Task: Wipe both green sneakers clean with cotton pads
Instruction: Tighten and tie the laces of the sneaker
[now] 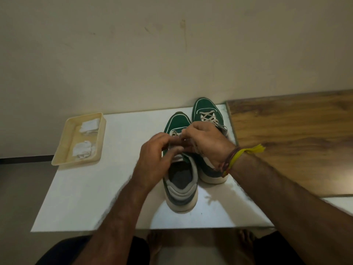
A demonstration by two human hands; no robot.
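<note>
sneakers stand side by side on the white bench (95, 188), both with the long axis running away from me, toes toward the wall and heels toward my body. the left sneaker (180, 190) is nearer to me, the right sneaker (207, 109) a little further back, and their sides touch. my left hand (158, 153) rests on the laces of the left sneaker, fingers bent. my right hand (204, 142) has its fingers curled at the same laces; if it pinches a lace or something else i cannot tell. cotton pads (84, 148) lie in the beige tray (63, 150) at the left back corner of the bench.
</note>
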